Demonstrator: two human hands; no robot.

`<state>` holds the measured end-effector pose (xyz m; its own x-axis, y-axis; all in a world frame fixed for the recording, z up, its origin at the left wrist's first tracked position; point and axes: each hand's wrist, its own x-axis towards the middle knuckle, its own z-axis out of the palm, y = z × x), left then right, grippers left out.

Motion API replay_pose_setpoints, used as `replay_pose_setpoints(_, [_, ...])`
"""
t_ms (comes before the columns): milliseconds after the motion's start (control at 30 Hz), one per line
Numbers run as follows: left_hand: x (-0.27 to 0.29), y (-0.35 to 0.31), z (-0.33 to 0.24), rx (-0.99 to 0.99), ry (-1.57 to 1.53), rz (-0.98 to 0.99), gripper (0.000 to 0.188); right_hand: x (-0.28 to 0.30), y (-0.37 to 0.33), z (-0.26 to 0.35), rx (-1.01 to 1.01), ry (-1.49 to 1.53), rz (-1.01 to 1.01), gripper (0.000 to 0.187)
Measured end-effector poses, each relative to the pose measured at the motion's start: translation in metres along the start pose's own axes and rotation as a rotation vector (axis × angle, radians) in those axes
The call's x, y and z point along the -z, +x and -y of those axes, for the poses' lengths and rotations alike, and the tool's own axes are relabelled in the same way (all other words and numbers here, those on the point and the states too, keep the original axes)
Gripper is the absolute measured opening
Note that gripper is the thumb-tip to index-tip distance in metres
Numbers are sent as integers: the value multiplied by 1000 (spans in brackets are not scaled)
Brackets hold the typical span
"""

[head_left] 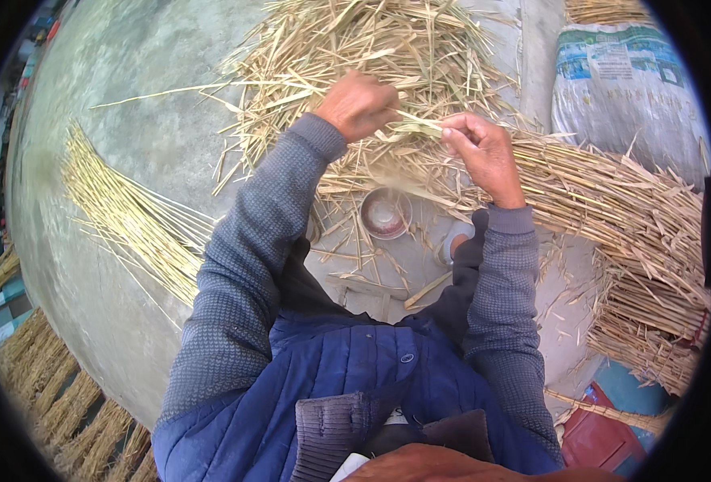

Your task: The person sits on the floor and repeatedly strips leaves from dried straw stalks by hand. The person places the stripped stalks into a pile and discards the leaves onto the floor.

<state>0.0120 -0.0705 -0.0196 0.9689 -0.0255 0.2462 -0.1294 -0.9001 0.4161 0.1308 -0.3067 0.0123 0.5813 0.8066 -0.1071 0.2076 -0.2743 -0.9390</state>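
My left hand [359, 106] is closed in a fist around a long dry reed stalk [211, 86], whose thin end reaches out to the left over the floor. A pale, leafy stretch of it spans the gap to my right hand [484, 153], where thumb and forefinger pinch the tip. Just beyond and beneath both hands lies a big heap of dry leaf husks [371, 40]. Nearer to me, a small round reddish bowl [386, 213] sits on the floor among loose husks. What is inside my left fist is hidden by the fingers.
Smooth yellow stalks [130, 209] lie in a bundle at left. Leafy, unstripped stalks [612, 217] are stacked at right, below a printed woven sack [629, 100]. Brown bundles [66, 394] fill the lower left. A red object [600, 438] is at lower right.
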Motion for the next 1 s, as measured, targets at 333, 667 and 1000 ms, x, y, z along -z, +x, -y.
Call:
replay_pose_setpoints(333, [30,-52,-8,-126,403,27,12,-28,-2,-15,43,-117,189,9])
replay_pose_setpoints(667, [141,-209,-2,29,765,338,13,-52,-16,-32,26,-316,408,25])
replay_pose_setpoints(1000, [139,-475,-2,285,754,639,15,-50,-28,-57,50,-530,383,32])
